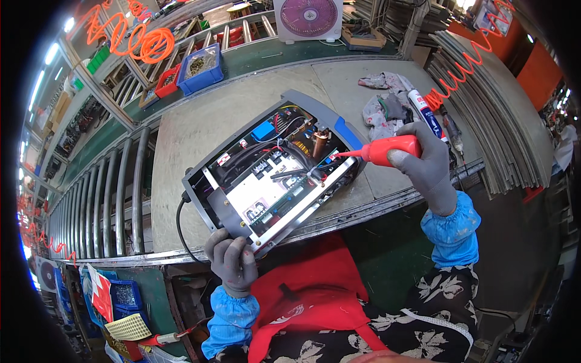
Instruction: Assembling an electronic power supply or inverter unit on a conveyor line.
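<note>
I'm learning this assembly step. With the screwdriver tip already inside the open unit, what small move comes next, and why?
Probably seat the tip squarely on the fastener and turn: the right hand aims the red screwdriver into the open unit, while the left hand steadies its near corner. The contact itself is too small to see.

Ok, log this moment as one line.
left hand: grips open device casing corner | right hand: holds red-handled screwdriver, tip inside casing | rag behind

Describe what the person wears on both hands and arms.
Both the left hand and the right hand wear grey knit gloves. Light blue sleeve covers with gathered cuffs, slightly smudged, cover both forearms over black sleeves with a white floral print.
</note>
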A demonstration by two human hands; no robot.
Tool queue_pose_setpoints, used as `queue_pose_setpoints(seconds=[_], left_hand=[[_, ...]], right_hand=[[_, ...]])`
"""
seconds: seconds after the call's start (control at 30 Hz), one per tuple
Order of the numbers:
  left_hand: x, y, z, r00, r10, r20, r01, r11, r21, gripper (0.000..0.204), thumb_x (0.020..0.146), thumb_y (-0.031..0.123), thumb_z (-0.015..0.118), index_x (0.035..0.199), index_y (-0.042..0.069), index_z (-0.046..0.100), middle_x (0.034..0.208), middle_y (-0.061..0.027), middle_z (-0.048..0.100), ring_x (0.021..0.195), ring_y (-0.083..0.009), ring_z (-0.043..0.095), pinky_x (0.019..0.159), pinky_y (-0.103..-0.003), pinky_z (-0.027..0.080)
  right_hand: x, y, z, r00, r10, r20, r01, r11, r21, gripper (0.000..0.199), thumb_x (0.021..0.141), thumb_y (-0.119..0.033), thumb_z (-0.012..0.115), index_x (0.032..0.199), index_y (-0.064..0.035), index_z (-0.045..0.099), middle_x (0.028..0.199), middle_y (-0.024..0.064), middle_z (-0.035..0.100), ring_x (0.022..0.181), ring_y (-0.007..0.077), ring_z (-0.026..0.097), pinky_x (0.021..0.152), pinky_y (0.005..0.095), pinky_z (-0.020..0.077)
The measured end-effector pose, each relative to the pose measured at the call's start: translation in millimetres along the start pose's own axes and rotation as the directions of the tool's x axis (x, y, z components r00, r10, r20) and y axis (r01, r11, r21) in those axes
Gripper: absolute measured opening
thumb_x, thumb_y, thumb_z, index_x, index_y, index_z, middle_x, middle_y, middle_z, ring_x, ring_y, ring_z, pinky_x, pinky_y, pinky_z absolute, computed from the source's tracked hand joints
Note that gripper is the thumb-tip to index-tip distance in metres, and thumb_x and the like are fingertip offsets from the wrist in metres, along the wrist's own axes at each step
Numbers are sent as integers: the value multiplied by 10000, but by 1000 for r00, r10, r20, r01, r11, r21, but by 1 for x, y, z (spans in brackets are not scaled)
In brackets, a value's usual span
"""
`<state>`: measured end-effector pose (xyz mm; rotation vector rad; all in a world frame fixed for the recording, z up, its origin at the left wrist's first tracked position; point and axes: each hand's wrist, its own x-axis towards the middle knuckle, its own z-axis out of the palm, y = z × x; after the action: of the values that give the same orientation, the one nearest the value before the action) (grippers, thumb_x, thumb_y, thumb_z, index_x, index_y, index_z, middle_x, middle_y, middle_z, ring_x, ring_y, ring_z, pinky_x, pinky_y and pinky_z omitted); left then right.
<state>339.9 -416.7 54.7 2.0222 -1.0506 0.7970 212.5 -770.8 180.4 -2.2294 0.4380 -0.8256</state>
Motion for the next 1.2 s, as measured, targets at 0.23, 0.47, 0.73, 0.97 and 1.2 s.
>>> queue_pose_setpoints(seconds=[0.23,0.47,0.73,0.97,1.2], left_hand=[[-1,-2,1,1000,-12,6,12,1000,-2,183,783,99,594,955,61,645,841,-92,587,1016,-336,562,885,-453,455],[-1,0,1,1000,-27,1,27,999,-16,177,780,100,585,939,47,641,836,-108,584,1017,-346,567,908,-448,435],[46,9,-25,948,-103,301,164,969,-186,187,779,126,650,933,20,650,861,-110,605,890,-301,598,807,-403,481],[156,12,31,898,233,374,-181,969,-170,404,767,84,623,1171,84,631,1145,-120,639,1158,-345,560,972,-450,442],[169,8,93,702,149,697,-261,964,58,508,782,80,646,1239,301,624,1331,-100,507,1302,-348,410,997,-498,397]], right_hand=[[1,3,3,1000,7,-13,-7,1000,5,334,761,-218,727,999,-13,613,716,101,649,616,154,662,566,293,525],[1,6,0,1000,3,-25,-3,1000,7,320,758,-214,728,981,-13,618,701,94,646,606,152,658,562,293,524],[0,0,-8,1000,4,12,-4,1000,2,334,753,-227,719,986,-10,616,714,87,642,604,150,644,565,297,516],[1,11,-1,991,66,-115,-30,957,287,369,748,-211,703,1029,5,599,908,68,607,802,121,573,704,271,489],[11,18,17,983,154,-98,-92,884,458,327,773,-173,685,1038,-3,594,914,52,591,807,108,556,714,259,472]])
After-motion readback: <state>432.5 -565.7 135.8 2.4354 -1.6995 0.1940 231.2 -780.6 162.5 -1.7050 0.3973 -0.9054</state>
